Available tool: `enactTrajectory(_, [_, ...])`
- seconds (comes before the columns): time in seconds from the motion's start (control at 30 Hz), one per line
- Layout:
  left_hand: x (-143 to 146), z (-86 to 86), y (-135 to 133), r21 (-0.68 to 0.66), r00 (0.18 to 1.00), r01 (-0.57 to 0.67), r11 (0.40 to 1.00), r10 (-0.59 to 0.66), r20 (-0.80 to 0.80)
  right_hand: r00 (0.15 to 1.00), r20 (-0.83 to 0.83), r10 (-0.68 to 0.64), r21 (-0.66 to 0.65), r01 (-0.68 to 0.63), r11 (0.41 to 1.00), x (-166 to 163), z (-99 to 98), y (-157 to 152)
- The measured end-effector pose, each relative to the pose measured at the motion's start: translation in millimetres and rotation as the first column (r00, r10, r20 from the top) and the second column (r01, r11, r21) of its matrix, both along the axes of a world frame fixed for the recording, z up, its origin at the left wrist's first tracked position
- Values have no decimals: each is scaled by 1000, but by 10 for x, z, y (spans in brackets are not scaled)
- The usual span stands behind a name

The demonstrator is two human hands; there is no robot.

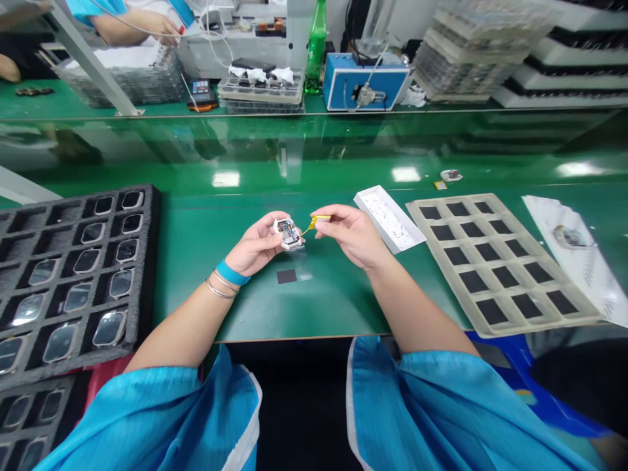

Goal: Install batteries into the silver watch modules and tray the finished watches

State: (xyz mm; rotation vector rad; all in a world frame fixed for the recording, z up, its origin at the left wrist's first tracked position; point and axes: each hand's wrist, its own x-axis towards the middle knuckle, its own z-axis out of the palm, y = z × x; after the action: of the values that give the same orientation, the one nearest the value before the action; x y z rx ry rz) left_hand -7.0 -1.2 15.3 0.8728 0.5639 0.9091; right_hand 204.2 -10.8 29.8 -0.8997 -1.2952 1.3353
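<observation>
My left hand [258, 243] grips a small square electronic watch module [288, 233] with a metal frame and exposed circuitry. My right hand [350, 235] pinches a thin yellow flexible strip [320, 220] between thumb and fingertips. The strip's narrow end reaches toward the module, and the gap between them is very small. Both hands are raised over the green workbench [338, 307]. A small dark square pad [286, 276] lies on the bench just below the module. The module's underside is hidden by my fingers.
A black foam tray of glossy watch parts [73, 275] lies left. To the right are a white strip-shaped box [390, 218], a beige tray with black pads [495, 261] and a white sheet [569, 242]. A co-worker's hand [161, 26] works beyond the raised shelf.
</observation>
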Motion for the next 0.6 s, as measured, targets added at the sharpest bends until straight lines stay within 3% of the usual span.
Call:
enactTrajectory(0.13, [18, -1, -20, -19, 997, 63, 998, -64, -35, 988, 145, -54, 211, 23, 977, -40, -12, -45])
enactTrajectory(0.33, [23, -54, -16, -63, 983, 177, 982, -180, -37, 960, 257, -113, 349, 17, 937, -63, -4, -104])
enactTrajectory(0.6, [22, -65, -25, -140, 972, 230, 963, -234, -9, 910, 360, -205, 484, 6, 875, -100, -48, -96])
